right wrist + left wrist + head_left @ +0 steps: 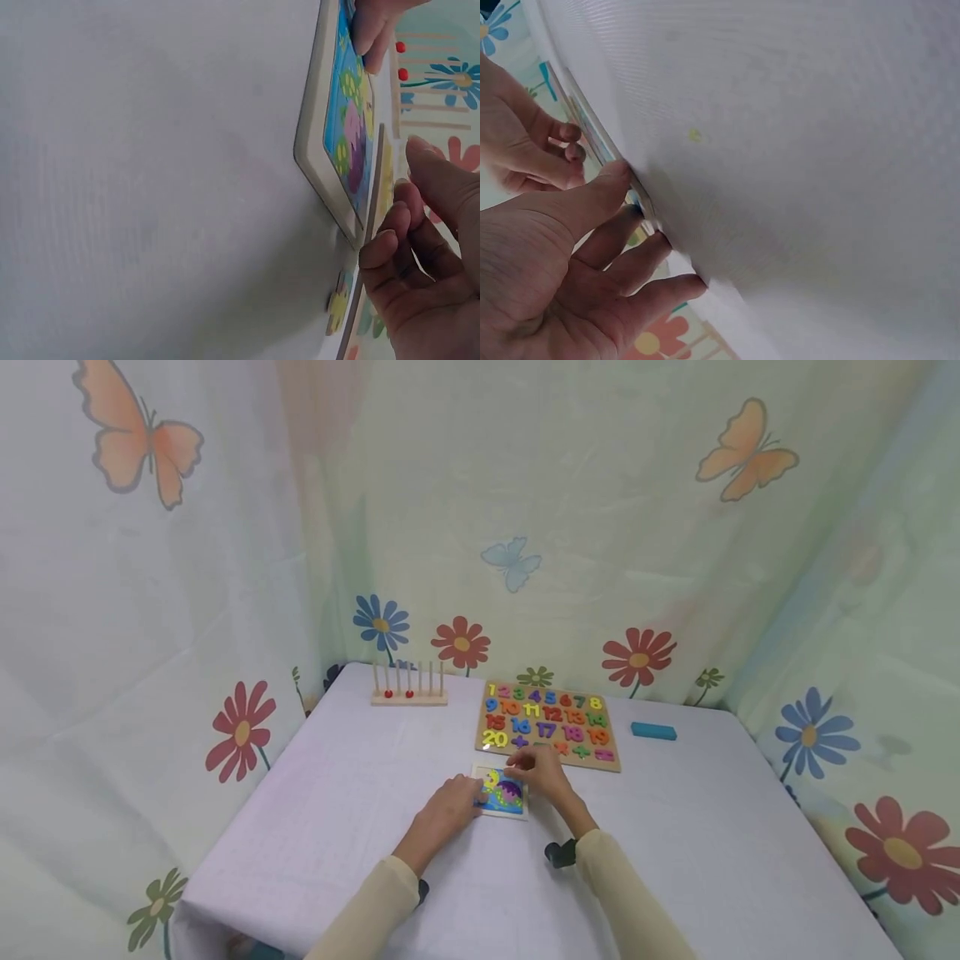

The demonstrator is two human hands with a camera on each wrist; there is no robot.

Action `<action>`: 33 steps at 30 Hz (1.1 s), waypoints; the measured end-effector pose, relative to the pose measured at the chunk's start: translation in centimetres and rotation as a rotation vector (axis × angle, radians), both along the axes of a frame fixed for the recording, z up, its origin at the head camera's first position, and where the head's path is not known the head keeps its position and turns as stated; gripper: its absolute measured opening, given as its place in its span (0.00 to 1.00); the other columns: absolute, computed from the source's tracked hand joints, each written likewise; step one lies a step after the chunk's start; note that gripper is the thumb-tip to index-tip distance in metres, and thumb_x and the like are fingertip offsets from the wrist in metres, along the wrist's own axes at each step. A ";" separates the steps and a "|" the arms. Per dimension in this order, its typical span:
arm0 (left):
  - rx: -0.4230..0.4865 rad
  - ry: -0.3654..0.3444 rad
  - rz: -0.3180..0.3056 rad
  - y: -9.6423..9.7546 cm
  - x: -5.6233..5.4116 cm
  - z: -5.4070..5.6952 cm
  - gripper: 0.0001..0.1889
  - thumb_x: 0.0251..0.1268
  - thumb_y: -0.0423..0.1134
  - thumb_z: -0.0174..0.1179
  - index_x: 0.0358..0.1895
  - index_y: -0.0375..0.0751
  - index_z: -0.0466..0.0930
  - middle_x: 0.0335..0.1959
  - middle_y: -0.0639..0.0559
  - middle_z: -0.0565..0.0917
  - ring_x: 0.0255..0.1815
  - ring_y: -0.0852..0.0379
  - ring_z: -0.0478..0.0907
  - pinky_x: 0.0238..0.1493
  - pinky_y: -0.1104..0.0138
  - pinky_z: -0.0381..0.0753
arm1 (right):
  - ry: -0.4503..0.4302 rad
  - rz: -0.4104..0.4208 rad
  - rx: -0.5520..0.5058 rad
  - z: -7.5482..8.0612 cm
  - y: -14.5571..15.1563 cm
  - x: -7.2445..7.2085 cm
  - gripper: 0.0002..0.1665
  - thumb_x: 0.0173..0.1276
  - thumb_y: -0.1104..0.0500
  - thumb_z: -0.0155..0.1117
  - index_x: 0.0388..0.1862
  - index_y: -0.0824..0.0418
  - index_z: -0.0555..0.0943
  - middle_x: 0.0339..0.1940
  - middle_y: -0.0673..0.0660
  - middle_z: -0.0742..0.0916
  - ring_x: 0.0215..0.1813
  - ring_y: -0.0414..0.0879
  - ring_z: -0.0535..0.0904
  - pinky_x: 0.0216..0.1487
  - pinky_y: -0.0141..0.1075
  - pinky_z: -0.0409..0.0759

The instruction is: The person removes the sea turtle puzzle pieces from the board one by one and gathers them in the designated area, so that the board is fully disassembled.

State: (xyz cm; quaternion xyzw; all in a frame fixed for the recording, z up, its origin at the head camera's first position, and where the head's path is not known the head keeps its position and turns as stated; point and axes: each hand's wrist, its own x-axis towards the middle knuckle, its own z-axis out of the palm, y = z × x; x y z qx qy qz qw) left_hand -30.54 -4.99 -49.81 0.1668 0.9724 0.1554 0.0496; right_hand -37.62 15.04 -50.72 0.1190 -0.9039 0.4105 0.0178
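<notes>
A small jigsaw puzzle [504, 792] in a pale wooden frame lies on the white table, its picture a yellow, green and purple creature on blue. My left hand [450, 806] rests at its left side, fingertips on the picture; in the left wrist view the thumb [607, 187] meets the frame's near edge. Over the puzzle's upper right corner hovers my right hand [542, 770], hiding part of it. Its fingers [382, 251] are loosely curled, with nothing visible between thumb and fingertips. Beyond the frame, a loose puzzle piece [339, 304] shows in the right wrist view.
Right behind the hands lies a wooden board of colourful numbers [547, 727]. A rack of upright pegs [409, 698] with two red beads stands at the back left. To the right of the board is a blue block [653, 731]. Flowered curtains [510, 510] surround the table.
</notes>
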 end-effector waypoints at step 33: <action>-0.005 0.024 0.004 0.3 0.1 0.0 0.15 0.75 0.36 0.70 0.61 0.42 0.90 0.57 0.46 0.89 0.55 0.52 0.84 0.57 0.61 0.87 | -0.075 0.072 0.221 0.2 -1.3 -0.8 0.08 0.69 0.62 0.79 0.46 0.62 0.93 0.33 0.51 0.87 0.37 0.44 0.78 0.42 0.35 0.82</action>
